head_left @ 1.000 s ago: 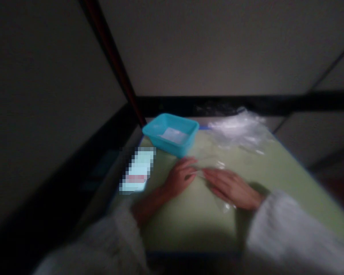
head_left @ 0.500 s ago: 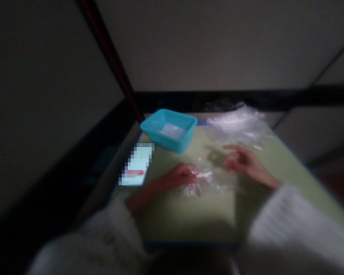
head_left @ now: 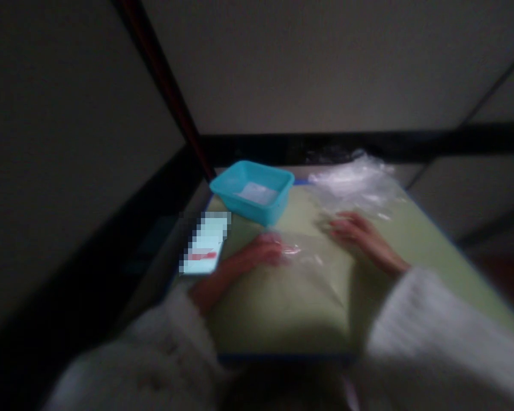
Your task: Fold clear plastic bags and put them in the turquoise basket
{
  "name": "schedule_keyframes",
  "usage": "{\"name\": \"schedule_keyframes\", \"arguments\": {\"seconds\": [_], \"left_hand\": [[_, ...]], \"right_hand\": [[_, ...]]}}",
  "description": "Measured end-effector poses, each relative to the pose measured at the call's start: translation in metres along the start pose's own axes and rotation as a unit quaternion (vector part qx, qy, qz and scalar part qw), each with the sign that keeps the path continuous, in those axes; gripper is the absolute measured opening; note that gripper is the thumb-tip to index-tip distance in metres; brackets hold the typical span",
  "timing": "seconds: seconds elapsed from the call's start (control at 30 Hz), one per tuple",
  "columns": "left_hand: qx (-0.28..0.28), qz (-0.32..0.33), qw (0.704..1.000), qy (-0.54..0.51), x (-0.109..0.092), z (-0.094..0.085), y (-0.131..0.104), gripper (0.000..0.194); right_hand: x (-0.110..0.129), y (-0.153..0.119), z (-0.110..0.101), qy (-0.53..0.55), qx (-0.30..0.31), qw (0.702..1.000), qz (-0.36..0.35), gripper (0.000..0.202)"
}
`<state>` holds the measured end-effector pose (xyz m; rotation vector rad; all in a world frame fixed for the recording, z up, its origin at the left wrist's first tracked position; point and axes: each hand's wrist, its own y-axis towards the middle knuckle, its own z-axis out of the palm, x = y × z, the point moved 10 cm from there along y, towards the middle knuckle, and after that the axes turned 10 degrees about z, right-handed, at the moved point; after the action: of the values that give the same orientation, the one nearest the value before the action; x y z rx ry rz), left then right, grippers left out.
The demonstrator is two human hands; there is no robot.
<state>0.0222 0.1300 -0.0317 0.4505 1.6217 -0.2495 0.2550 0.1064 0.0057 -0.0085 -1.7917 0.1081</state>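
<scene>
In the head view my left hand (head_left: 268, 249) is closed on the edge of a clear plastic bag (head_left: 310, 262), which lies spread to its right over the table. My right hand (head_left: 346, 228) is just beyond the bag's right side, its fingers blurred and bent together; whether it holds anything is unclear. Behind my right hand lies a heap of clear plastic bags (head_left: 360, 185). A turquoise basket (head_left: 263, 214) stands behind my left hand, with a pale sheet (head_left: 257, 193) inside.
A lit phone-like screen, partly pixelated (head_left: 205, 245), lies at the left edge of the yellow-green table (head_left: 278, 319). The table has a blue rim. A wall (head_left: 325, 74) rises behind it, with a dark red post (head_left: 163, 74) at the left.
My left hand has moved slightly left and away from me. The bag in it is more spread out. The stretched finger of my right hand has drawn in, and that hand has shifted slightly.
</scene>
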Motion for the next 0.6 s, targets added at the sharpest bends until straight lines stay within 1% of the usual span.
{"name": "schedule_keyframes", "arguments": {"seconds": [0.07,0.1,0.13,0.17,0.23,0.3,0.37,0.43,0.53,0.6], "left_hand": [[0.064,-0.045,0.997,-0.027,0.012,0.013,-0.003,0.025],[0.09,-0.067,0.993,-0.04,0.017,0.019,-0.005,0.025],[0.104,-0.083,0.99,-0.049,0.02,0.022,-0.007,0.027],[0.109,-0.095,0.988,-0.053,0.022,0.024,-0.009,0.03],[0.098,-0.098,0.99,-0.039,0.022,0.023,-0.01,0.04],[0.1,-0.089,0.991,-0.021,0.018,0.025,-0.011,0.054],[0.128,-0.083,0.988,-0.02,0.013,0.032,-0.013,0.066],[0.168,-0.089,0.982,-0.021,0.01,0.04,-0.018,0.074],[0.222,-0.099,0.97,-0.021,0.01,0.049,-0.027,0.077],[0.221,-0.093,0.971,-0.016,0.011,0.048,-0.028,0.075]], "right_hand": [[0.015,-0.005,0.002,-0.075,-0.024,0.994,-0.072,0.044],[0.021,-0.009,0.008,-0.122,-0.019,0.987,-0.106,0.047],[0.027,-0.013,0.016,-0.173,-0.005,0.975,-0.138,0.049],[0.03,-0.016,0.025,-0.221,0.008,0.961,-0.164,0.05],[0.032,-0.021,0.038,-0.295,0.022,0.934,-0.199,0.047],[0.028,-0.021,0.043,-0.328,0.024,0.924,-0.197,0.042],[0.023,-0.018,0.045,-0.317,0.037,0.932,-0.171,0.038],[0.02,-0.016,0.044,-0.27,0.051,0.95,-0.145,0.037],[0.022,-0.015,0.039,-0.169,0.057,0.977,-0.12,0.036],[0.021,-0.012,0.032,-0.11,0.041,0.989,-0.091,0.037]]}}
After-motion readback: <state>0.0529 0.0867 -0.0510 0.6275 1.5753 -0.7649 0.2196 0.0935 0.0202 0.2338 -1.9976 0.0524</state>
